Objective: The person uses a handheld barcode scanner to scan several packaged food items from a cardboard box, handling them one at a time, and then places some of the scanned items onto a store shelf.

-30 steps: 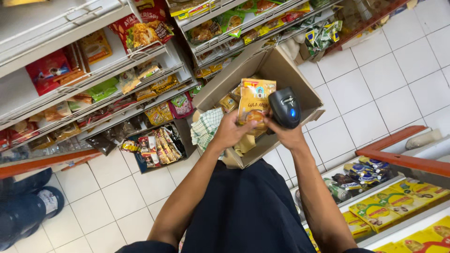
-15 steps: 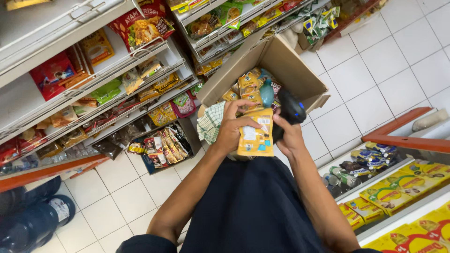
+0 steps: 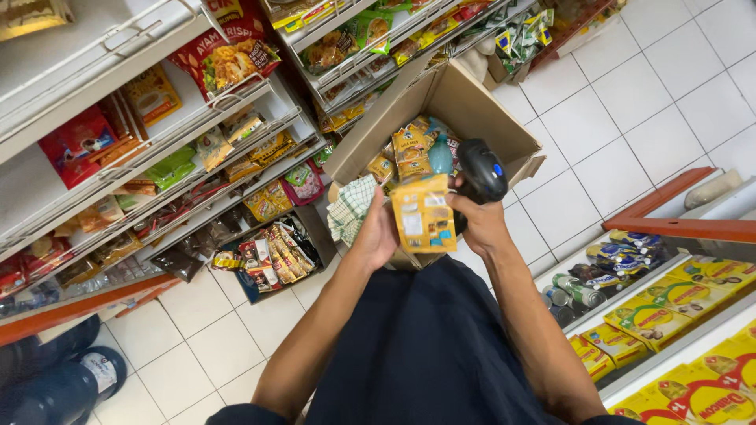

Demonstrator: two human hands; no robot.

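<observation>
A shop aisle with white floor tiles (image 3: 598, 118) and wire shelves (image 3: 236, 118) of snack packets surrounds an open cardboard box (image 3: 465, 98). The left hand (image 3: 378, 232) pinches a yellow packet (image 3: 424, 214) upright, its long axis roughly vertical, just above the box's near edge. The right hand (image 3: 480, 224), fingers wrapped round a black handheld scanner (image 3: 482, 169), sits touching the packet's right side, scanner head beyond its top corner.

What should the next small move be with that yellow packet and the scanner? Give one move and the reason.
Probably tilt the black handheld scanner in the right hand down toward the yellow flat packet held by the left hand: its head sits just above the packet's upper edge, over the open cardboard box.
</observation>
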